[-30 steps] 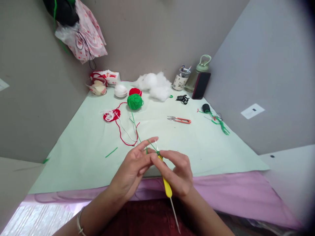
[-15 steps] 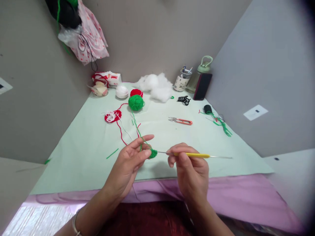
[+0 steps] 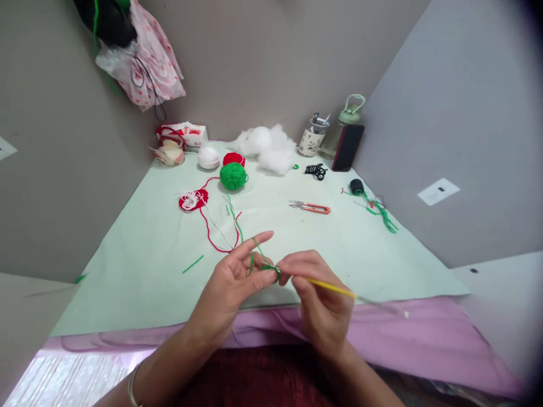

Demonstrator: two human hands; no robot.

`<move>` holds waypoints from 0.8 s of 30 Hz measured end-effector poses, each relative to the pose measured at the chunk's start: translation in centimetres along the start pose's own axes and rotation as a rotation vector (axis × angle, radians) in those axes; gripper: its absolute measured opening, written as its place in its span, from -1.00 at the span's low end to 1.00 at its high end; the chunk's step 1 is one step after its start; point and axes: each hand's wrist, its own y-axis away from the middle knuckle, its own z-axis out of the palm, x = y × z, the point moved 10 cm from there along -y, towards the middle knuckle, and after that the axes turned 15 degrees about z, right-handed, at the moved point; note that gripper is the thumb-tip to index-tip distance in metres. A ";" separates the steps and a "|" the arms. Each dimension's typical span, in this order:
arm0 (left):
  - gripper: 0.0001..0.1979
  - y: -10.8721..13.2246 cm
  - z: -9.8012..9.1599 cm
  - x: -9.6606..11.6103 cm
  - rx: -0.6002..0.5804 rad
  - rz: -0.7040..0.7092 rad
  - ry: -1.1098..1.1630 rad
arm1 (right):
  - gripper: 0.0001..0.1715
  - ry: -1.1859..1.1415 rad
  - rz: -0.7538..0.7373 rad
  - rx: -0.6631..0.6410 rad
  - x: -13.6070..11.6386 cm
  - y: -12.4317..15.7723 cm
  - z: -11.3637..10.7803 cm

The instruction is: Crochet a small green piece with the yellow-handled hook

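- Nearest, the pink cloth (image 3: 407,333) runs along the near edge of the tabletop (image 3: 139,282).
- Right hand (image 3: 326,305) now: grip closed around the yellow-handled hook (image 3: 331,287), whose rear end slants right in a blur.
- Left hand (image 3: 227,285), right beside it: thumb and fingers pinched, grip firmly on the small green crochet piece (image 3: 275,275), just above the near middle of the tabletop; index finger up, green yarn (image 3: 259,249) over it.
- The two hands meet at the piece, the hook's tip right there too; whether it is through a stitch, too small to tell.
- Left, a short green strand (image 3: 193,264) lies flat.
- Farther, orange-handled snips (image 3: 314,207) right of centre; the red piece (image 3: 201,196) with white yarn sits left.
- Beyond, the green yarn ball (image 3: 233,176), white stuffing (image 3: 274,150) behind it.
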 end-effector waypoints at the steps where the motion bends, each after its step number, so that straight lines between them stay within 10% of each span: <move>1: -0.36 0.1 0.1 -0.3 -0.012 -0.046 0.023 | -0.76 -0.088 0.047 0.002 0.4 -0.3 -0.4; 9: -0.46 0.3 0.7 -1.0 -0.105 -0.116 0.109 | -0.79 -0.502 0.408 -0.034 3.7 -2.1 -0.7; 19: -0.57 -0.1 -1.0 0.1 0.081 0.133 -0.064 | -0.65 0.316 -0.167 0.064 -1.2 0.4 0.8; 24: -0.56 0.1 -0.4 -1.6 0.074 -0.083 0.145 | -0.63 0.425 -0.287 0.099 -2.2 0.7 0.5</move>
